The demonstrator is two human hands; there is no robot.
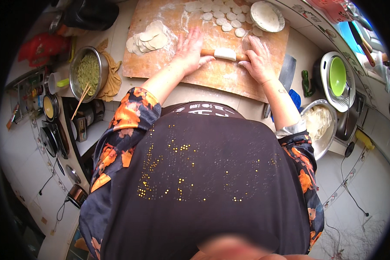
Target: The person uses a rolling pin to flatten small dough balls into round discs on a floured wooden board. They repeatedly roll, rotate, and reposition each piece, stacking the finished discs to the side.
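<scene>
A small wooden rolling pin (209,52) lies across the floured wooden board (211,76), with a piece of white dough (225,54) at its middle. At the pin's left end, my left hand (191,50) lies flat with fingers spread, its thumb beside the pin. My right hand (259,60) rests on the pin's right end, fingers extended. Left of my left hand is an overlapping pile of rolled dough wrappers (149,39). Several small flattened dough discs (227,27) lie beyond the pin, beside a bowl of flour (267,16).
A steel bowl of green filling (89,70) with chopsticks (81,100) stands left of the board, by a brown cloth (110,76). To the right are a cleaver-like dark blade (287,70), a metal bowl (325,143), and a green bowl (337,76) in a white basin.
</scene>
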